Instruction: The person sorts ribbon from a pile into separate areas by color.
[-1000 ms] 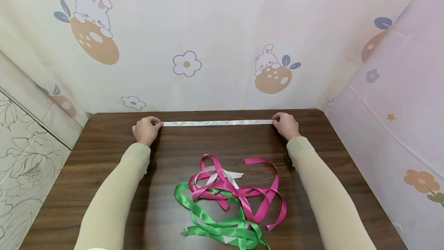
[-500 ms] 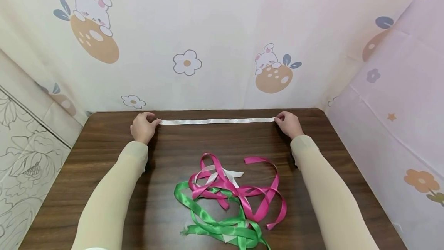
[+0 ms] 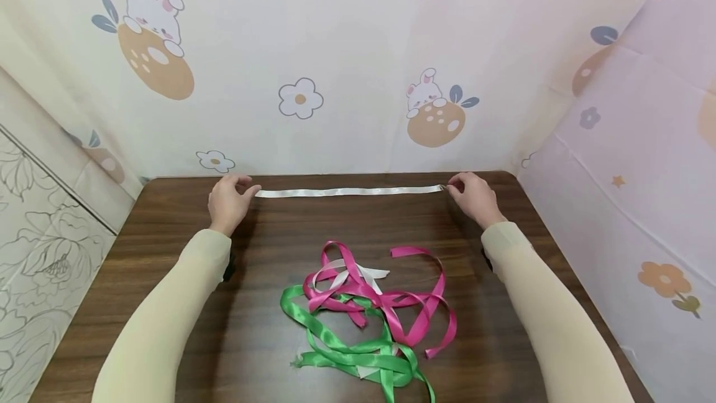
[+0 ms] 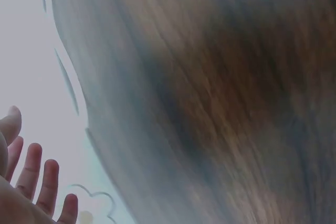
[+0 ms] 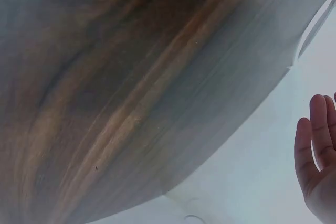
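Note:
A white satin ribbon (image 3: 347, 191) lies stretched flat along the back of the dark wooden table (image 3: 268, 235). At its left end is my left hand (image 3: 228, 204), the thumb tip by the ribbon and the fingers lifted away. The left wrist view shows those fingers (image 4: 32, 166) straight and spread. My right hand (image 3: 475, 196) hovers beside the other end, its fingertips just off a small dark frayed tip. Nearly straight fingers (image 5: 318, 121) appear in the right wrist view, holding nothing visible. Whether the left thumb still touches the ribbon is hard to tell.
Nearer the front, a loose tangle holds pink ribbon (image 3: 425, 322), green ribbon (image 3: 321, 331) and some white ribbon (image 3: 371, 275). A printed cloth backdrop (image 3: 358, 48) rises behind the table, with another patterned cloth (image 3: 626, 235) on the right.
Both hands have moved slightly outward, and their pinches on the ribbon ends have loosened. The white ribbon now lies on the table by itself. The tangle has stayed put.

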### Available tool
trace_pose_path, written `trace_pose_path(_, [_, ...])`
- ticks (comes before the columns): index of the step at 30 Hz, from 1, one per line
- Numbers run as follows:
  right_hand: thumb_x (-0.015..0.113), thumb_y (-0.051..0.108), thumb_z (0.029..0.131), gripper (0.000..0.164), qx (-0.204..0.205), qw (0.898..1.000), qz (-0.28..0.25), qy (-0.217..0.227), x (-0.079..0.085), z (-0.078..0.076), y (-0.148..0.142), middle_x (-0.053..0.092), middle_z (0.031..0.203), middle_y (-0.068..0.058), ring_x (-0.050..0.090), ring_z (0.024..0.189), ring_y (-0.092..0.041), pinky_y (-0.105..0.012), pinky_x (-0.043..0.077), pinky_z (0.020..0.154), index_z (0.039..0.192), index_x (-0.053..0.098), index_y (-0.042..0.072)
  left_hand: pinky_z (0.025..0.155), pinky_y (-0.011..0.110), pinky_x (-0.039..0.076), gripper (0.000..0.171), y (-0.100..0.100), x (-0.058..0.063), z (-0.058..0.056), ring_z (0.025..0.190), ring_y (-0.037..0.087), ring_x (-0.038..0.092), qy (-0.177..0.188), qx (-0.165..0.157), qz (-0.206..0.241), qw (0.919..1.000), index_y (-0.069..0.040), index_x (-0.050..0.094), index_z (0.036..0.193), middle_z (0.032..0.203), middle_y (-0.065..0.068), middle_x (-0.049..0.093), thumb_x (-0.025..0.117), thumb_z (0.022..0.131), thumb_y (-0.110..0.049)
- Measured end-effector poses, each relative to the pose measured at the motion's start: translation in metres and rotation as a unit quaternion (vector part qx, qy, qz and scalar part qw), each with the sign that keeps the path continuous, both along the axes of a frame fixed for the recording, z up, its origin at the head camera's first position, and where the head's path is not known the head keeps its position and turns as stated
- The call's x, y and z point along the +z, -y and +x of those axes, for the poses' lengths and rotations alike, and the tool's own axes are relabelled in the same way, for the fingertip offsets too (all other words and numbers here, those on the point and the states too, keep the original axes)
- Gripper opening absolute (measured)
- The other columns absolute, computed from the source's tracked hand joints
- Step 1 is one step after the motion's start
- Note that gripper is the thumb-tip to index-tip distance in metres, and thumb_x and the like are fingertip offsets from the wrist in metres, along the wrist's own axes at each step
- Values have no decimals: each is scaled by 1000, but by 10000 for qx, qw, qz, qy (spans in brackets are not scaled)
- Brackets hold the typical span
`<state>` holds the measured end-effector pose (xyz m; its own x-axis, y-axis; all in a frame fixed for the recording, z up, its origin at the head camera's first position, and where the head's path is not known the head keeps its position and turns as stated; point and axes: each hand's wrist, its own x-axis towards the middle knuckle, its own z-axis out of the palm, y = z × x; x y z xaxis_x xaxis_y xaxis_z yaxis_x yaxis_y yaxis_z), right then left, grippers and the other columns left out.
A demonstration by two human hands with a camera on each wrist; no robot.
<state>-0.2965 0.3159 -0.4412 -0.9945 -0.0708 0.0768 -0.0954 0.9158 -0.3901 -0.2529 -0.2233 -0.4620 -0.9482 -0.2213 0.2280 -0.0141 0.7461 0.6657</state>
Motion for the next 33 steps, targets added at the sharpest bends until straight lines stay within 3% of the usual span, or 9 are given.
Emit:
trace_pose_path(9, [62,22,103,22,527,9980,100,-326,9,29,15,67,116,-16,65,101,-33,-56,51,85,117,70,7,93,52,50,31,-18,12,18,111,37,63,-142,-559,-39,9983,-7,74,117,123,16,69,74,97,-30])
trace_pose_path(15, [67,20,100,18,1012,9913,99,-837,18,48,40,69,109,-10,67,95,-27,-52,54,82,114,72,9,95,52,49,31,-31,21,37,107,36,65,-624,-874,-99,9942,-5,76,112,114,15,73,81,91,-27])
trace_pose_path(20, [72,16,96,14,1735,9741,37,-1451,30,64,76,71,100,-5,67,88,-21,-46,57,78,108,74,10,101,54,50,29,-47,28,63,107,35,68,-1017,-1350,-33,9856,-5,77,108,108,13,77,84,87,-23])
trace_pose_path(24, [74,17,95,12,2367,9559,50,-1738,36,76,109,74,100,-2,70,90,-18,-42,59,80,106,74,12,101,55,49,30,-59,30,83,107,33,69,-936,-1532,-92,9837,-7,77,107,107,10,78,86,85,-26])
trace_pose_path(29, [74,18,95,13,3127,9336,22,-1747,40,88,144,76,102,-1,71,94,-17,-39,59,85,106,75,12,99,54,48,30,-70,28,101,103,31,69,-813,-1623,-185,9832,-10,78,104,104,6,78,87,83,-29])
trace_pose_path(33, [76,18,94,14,3450,9231,176,-1692,34,91,164,74,102,1,69,91,-14,-34,59,83,107,75,15,97,53,48,31,-74,21,110,101,30,68,-731,-1589,-288,9842,-10,78,104,104,5,78,88,82,-29])
